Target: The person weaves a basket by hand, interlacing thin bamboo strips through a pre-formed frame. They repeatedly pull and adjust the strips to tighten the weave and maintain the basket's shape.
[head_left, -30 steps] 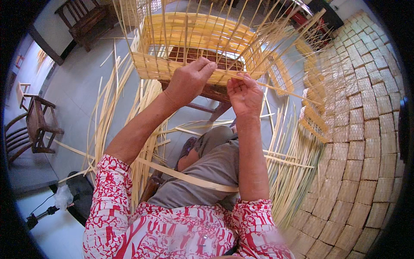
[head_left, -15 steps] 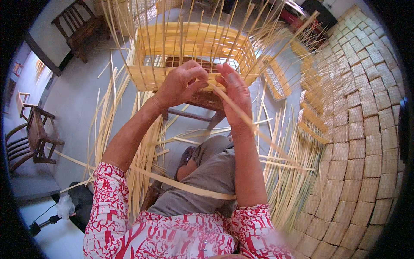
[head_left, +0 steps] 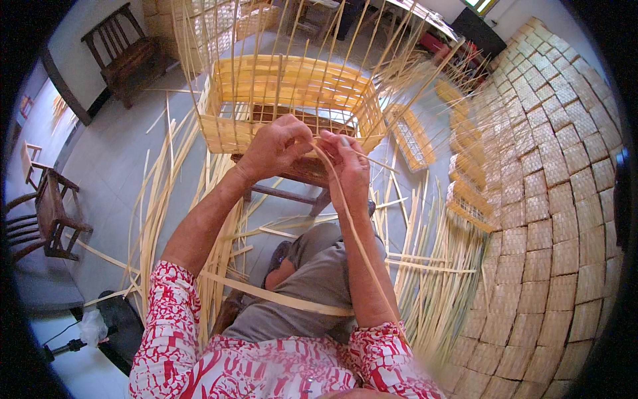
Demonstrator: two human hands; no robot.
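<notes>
In front of me a partly woven yellow bamboo basket rests on a dark wooden stool, its long upright stakes standing unwoven above the near side. My left hand is closed at that near wall, fingertips pinched where the weave meets the stakes; what lies inside the pinch is partly hidden. Close beside it, my right hand pinches a thin bamboo strip. The strip runs from the fingertips down over my right forearm to the sleeve. Another flat strip lies across my lap.
Loose bamboo strips cover the floor on the left, and more strips lie on the right. Several yellow woven baskets stand beside a tall stack of woven pieces. Wooden chairs stand at left.
My right hand has gone from spread fingers to a pinch, nearer the left hand. The strip now hangs along my right forearm. The view has shifted slightly, with the basket lower in it.
</notes>
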